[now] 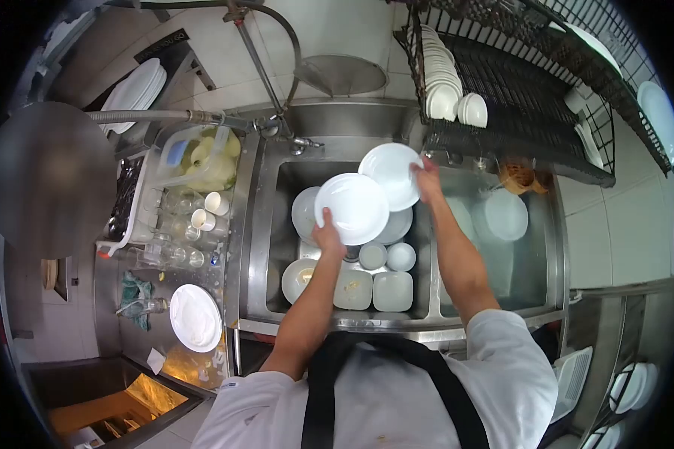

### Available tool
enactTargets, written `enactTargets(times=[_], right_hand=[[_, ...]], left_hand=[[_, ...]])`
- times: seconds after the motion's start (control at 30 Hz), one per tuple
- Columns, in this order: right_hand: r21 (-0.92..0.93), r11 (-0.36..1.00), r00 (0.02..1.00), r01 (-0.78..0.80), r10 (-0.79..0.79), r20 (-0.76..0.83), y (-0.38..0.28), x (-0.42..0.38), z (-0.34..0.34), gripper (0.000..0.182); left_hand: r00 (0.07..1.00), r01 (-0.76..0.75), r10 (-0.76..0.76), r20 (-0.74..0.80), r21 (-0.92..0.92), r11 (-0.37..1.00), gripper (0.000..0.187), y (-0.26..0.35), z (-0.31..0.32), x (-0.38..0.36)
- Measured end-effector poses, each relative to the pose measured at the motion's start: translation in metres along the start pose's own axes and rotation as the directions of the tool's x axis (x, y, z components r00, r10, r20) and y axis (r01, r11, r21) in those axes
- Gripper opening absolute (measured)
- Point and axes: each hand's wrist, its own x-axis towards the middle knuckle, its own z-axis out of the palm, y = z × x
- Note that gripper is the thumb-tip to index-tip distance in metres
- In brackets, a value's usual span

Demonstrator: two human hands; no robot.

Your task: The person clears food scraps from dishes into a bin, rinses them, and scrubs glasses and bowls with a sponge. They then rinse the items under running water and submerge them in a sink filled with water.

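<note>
My left hand (pixel 329 236) grips the near edge of a white plate (pixel 352 209), thumb on top, held over the left sink basin (pixel 278 258). In my right hand (pixel 427 179) is a second white plate (pixel 392 176), pinched at its right rim. The two plates overlap in this view, the left one in front. Below them in the basin lie several bowls and dishes: a round bowl (pixel 299 278) with food residue, a square bowl (pixel 353 289), another square bowl (pixel 393 291) and a small round bowl (pixel 401 257).
Water fills the right basin, with a white plate (pixel 505 215) in it. Above hangs a black dish rack (pixel 513 82) holding bowls. On the left counter are glasses (pixel 180 254), a plastic tub (pixel 198 161), a white plate (pixel 195 318) and a cutlery basket (pixel 131 198). A tap (pixel 304 142) stands behind the basins.
</note>
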Motion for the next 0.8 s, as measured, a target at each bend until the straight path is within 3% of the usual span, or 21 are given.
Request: enactTargets(times=[0.1, 0.17, 0.2, 0.23, 0.3, 0.33, 0.37, 0.4, 0.43, 0.47, 0.5, 0.53, 0.57, 0.67, 0.7, 0.77, 0.8], right_hand=[[-0.025, 0.997, 0.979, 0.071, -0.064, 0.195, -0.015, -0.037, 0.021, 0.044], [-0.093, 0.985, 0.985, 0.146, -0.135, 0.109, -0.002, -0.057, 0.043, 0.046], [0.032, 0.997, 0.985, 0.063, -0.068, 0.16, -0.003, -0.073, 0.056, 0.05], [0.147, 0.989, 0.976, -0.029, -0.003, 0.217, -0.007, -0.087, 0.067, 0.055], [0.318, 0.869, 0.867, -0.379, 0.214, 0.45, 0.001, -0.078, 0.07, 0.055], [0.287, 0.891, 0.783, -0.351, 0.111, 0.612, 0.004, -0.06, 0.059, 0.05], [0.47, 0.792, 0.746, -0.389, -0.028, 0.665, 0.003, -0.041, 0.059, 0.037], [0.565, 0.781, 0.87, -0.267, -0.057, 0.49, -0.005, -0.029, 0.062, 0.023], [0.712, 0.601, 0.908, -0.364, 0.061, 0.414, 0.016, 0.025, 0.05, 0.015], [0.767, 0.555, 0.927, -0.323, 0.024, 0.373, 0.073, 0.109, 0.023, 0.013], [0.821, 0.504, 0.937, -0.27, -0.06, 0.345, 0.062, 0.118, 0.009, 0.014], [0.693, 0.706, 0.988, -0.15, 0.123, 0.089, 0.03, 0.107, 0.014, 0.014], [0.483, 0.871, 0.953, -0.091, 0.217, -0.212, 0.008, 0.098, 0.022, 0.016], [0.198, 0.978, 0.98, -0.069, 0.104, -0.171, 0.019, 0.125, 0.023, 0.018], [0.196, 0.97, 0.986, -0.142, 0.157, -0.061, 0.026, 0.117, 0.034, 0.017], [0.066, 0.968, 0.964, -0.243, 0.233, 0.128, 0.029, 0.08, 0.065, 0.019], [-0.058, 0.963, 0.941, -0.263, 0.269, 0.203, 0.029, 0.051, 0.085, 0.019]], left_hand=[[0.993, 0.064, -0.061, 0.105, -0.029, 0.997, 0.051, -0.013, 0.013, 0.021], [0.962, 0.172, -0.148, 0.228, -0.09, 0.981, 0.052, -0.013, 0.012, 0.032], [0.938, 0.223, -0.181, 0.295, -0.115, 0.968, 0.054, -0.008, 0.009, 0.036], [0.921, 0.187, -0.119, 0.372, -0.153, 0.97, 0.048, 0.006, 0.006, 0.026], [0.946, -0.052, 0.064, 0.318, -0.044, 0.998, 0.046, 0.038, -0.011, 0.018], [0.939, -0.193, 0.18, 0.294, 0.015, 0.981, 0.043, 0.056, -0.024, 0.016], [0.916, -0.324, 0.291, 0.275, 0.081, 0.943, 0.041, 0.076, -0.038, 0.013], [0.916, -0.34, 0.332, 0.223, -0.005, 0.94, 0.038, 0.107, -0.048, -0.007], [0.938, -0.315, 0.321, 0.129, -0.065, 0.947, 0.037, 0.133, -0.065, -0.017], [0.922, -0.367, 0.383, 0.05, -0.193, 0.91, 0.037, 0.17, -0.074, -0.042], [0.868, -0.491, 0.496, -0.029, -0.197, 0.848, 0.038, 0.201, -0.087, -0.052], [0.807, -0.59, 0.578, -0.123, -0.163, 0.79, 0.039, 0.242, -0.089, -0.074], [0.735, -0.678, 0.655, -0.176, -0.211, 0.704, 0.041, 0.273, -0.099, -0.072], [0.548, -0.831, 0.795, -0.258, -0.276, 0.483, 0.039, 0.384, -0.086, -0.071], [0.487, -0.868, 0.826, -0.286, -0.269, 0.418, 0.038, 0.42, -0.078, -0.052], [0.382, -0.918, 0.845, -0.374, -0.05, 0.393, 0.04, 0.487, -0.055, -0.008], [0.412, -0.892, 0.817, -0.404, 0.006, 0.452, 0.04, 0.509, -0.04, -0.001]])
